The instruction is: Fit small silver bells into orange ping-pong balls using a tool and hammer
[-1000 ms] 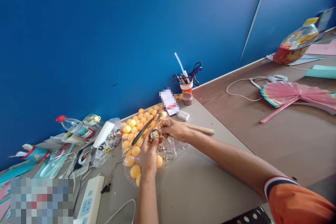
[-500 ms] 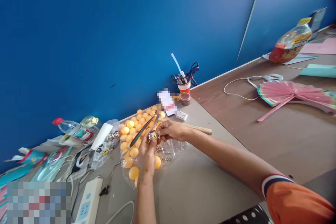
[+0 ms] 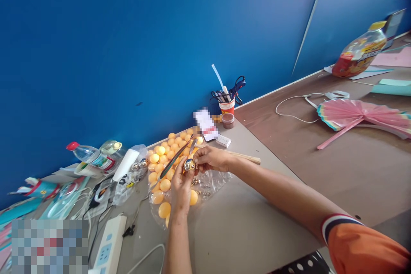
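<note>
A small shiny metal ball (image 3: pixel 189 165) is held up between both hands, over the bag of orange balls. My left hand (image 3: pixel 181 184) grips it from below and the left, thumb against its side. The fingers of my right hand (image 3: pixel 208 158) pinch at the ball's right side; whether they hold a smaller piece cannot be made out. Beneath lie many orange balls (image 3: pixel 165 185) on clear plastic (image 3: pixel 218 182), along with small metal bits (image 3: pixel 196 182). Tweezers (image 3: pixel 175 160) rest across the balls, and a wooden-handled hammer (image 3: pixel 247 157) lies partly hidden behind my right hand.
To the left are a red-capped bottle (image 3: pixel 91 156), a white roll (image 3: pixel 126 165), cables and a power strip (image 3: pixel 111 244). A cup of tools (image 3: pixel 226 106) and a small lidded tub (image 3: pixel 227 120) stand by the blue wall. A pink fan (image 3: pixel 349 113) and a juice bottle (image 3: pixel 359 53) lie rightward.
The metal ball has turned slightly in my fingers, showing more of its shiny side. Both hands keep their hold, and the whole view has shifted a little.
</note>
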### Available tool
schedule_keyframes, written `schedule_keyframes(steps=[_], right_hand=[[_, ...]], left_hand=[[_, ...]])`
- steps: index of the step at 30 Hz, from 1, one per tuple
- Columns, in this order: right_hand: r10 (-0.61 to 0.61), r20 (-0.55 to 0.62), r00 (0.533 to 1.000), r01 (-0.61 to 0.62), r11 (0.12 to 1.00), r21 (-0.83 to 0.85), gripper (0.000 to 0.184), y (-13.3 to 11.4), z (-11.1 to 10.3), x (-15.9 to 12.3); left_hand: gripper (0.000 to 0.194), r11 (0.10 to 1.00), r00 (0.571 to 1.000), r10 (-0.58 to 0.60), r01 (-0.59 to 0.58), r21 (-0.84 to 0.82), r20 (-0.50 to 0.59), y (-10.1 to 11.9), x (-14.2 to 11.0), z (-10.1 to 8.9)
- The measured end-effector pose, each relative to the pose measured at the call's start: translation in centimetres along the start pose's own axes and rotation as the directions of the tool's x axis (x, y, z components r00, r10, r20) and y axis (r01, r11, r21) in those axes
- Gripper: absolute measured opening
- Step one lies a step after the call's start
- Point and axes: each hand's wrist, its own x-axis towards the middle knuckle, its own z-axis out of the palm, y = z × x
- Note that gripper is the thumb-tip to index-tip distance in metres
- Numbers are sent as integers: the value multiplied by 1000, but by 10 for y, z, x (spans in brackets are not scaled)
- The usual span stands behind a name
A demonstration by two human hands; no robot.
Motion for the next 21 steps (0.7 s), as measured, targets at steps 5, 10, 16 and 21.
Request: schedule_keyframes(steps=[5,10,16,21], right_hand=[[1,26,1000,-1,1000,26,14,-2,0,-1],[30,-4,1000,-30,1000,1,15,-3,1,-1],[58,-64,996,-64,994,-89,17,-4,0,0],[79,-70,994,-87,990,-112,18,-3,0,0]], left_hand=[[64,999,998,-48,48,-1,34,0,0,-2],[64,999,998,-33,31,45,46,5,-3,1],[55,985,998,20,-29,170,54,12,-5,3],[57,979,999,8,-19,201,52,12,-5,2]])
